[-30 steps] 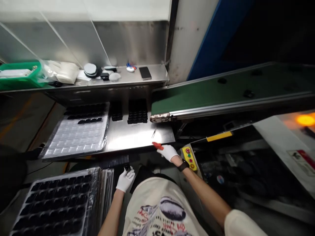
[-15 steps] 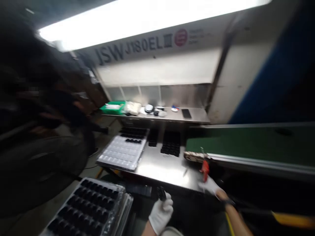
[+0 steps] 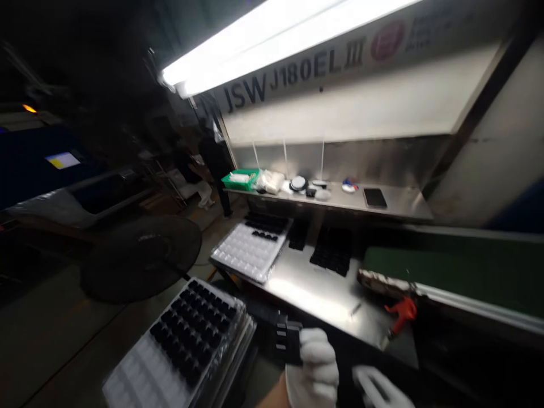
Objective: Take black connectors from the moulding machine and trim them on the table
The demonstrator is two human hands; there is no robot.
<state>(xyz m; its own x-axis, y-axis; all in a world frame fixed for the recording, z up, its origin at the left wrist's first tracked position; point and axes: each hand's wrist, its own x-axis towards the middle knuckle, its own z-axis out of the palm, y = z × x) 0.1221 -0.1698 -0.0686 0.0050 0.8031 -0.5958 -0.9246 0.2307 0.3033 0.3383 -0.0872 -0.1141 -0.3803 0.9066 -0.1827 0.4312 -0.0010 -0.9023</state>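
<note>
The black part (image 3: 289, 343) is at six o'clock in the view, upright in the left hand (image 3: 315, 365), whose gloved fingers are curled shut on its edge. At five o'clock the right hand (image 3: 380, 390), blurred, has its fingers loosely parted, holding nothing visible. The red air gun (image 3: 403, 313) lies at four o'clock, the part-filled tray (image 3: 142, 371) at seven.

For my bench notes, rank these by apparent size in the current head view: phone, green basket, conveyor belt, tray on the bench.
Conveyor belt
Tray on the bench
Green basket
Phone, smallest
</note>
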